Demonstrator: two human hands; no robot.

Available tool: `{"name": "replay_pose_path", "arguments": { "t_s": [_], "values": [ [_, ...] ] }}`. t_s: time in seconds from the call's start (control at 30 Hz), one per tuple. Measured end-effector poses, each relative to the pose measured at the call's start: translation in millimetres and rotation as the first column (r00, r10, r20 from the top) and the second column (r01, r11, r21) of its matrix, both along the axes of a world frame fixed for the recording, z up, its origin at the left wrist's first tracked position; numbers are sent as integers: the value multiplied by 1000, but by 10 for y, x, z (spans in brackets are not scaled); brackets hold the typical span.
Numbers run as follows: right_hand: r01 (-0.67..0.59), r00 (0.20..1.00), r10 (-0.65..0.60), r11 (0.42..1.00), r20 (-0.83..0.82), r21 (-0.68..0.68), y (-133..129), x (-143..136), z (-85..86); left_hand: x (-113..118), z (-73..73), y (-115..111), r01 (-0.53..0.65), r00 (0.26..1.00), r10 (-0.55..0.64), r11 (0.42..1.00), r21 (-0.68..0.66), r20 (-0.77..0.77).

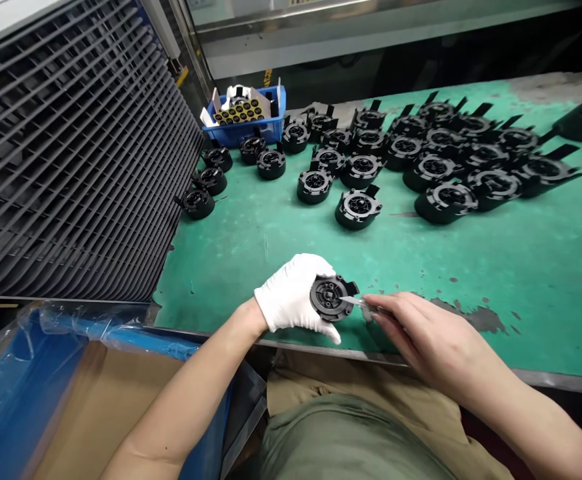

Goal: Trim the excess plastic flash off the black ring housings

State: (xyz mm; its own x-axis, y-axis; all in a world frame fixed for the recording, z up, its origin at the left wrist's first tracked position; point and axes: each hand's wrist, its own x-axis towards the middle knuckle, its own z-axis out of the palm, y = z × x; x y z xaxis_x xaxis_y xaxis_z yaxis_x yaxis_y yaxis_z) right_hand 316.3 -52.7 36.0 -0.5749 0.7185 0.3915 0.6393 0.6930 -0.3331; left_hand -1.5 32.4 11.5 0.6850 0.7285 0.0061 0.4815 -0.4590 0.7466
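My left hand (298,293), in a white glove, is closed around the edge of a round black plastic housing (329,300), its ribbed face turned up. A short black tab sticks out at the housing's right side. In my bare right hand (411,327) I grip a knife (353,301) with a thin pale blade, its handle mostly hidden by my fingers. The blade's tip lies over the housing near its centre; whether it touches cannot be made out. Beyond my hands, the nearest similar black housing (359,208) stands on the green bench top (271,233).
Several more black housings (445,200) crowd the bench's back right, and a few stand at the left. A blue bin (243,133) with yellow-and-black round stickers sits at the back. Dark slatted racks (81,147) rise on the left. A plastic-lined blue crate (25,393) lies lower left.
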Motion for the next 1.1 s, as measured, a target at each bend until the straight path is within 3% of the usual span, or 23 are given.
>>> {"name": "replay_pose_path", "arguments": {
  "t_s": [0.13, 0.33, 0.7, 1.1],
  "values": [
    [18, 997, -22, 998, 68, 61, 26, -43, -40, -8, -22, -42, -18, 996, 19, 1000, -19, 86],
    [36, 987, -46, 997, 151, 68, 72, -49, -57, 10, 41, -42, -42, 996, 52, 991, -130, 72],
    [-38, 965, -7, 985, 261, 167, 66, -37, 30, -1, 105, -17, 43, 993, -26, 989, -138, 119],
    [-41, 935, -46, 971, 350, 237, -69, -144, 120, -11, 32, -12, 23, 996, -17, 997, -71, 89]
  ]
}}
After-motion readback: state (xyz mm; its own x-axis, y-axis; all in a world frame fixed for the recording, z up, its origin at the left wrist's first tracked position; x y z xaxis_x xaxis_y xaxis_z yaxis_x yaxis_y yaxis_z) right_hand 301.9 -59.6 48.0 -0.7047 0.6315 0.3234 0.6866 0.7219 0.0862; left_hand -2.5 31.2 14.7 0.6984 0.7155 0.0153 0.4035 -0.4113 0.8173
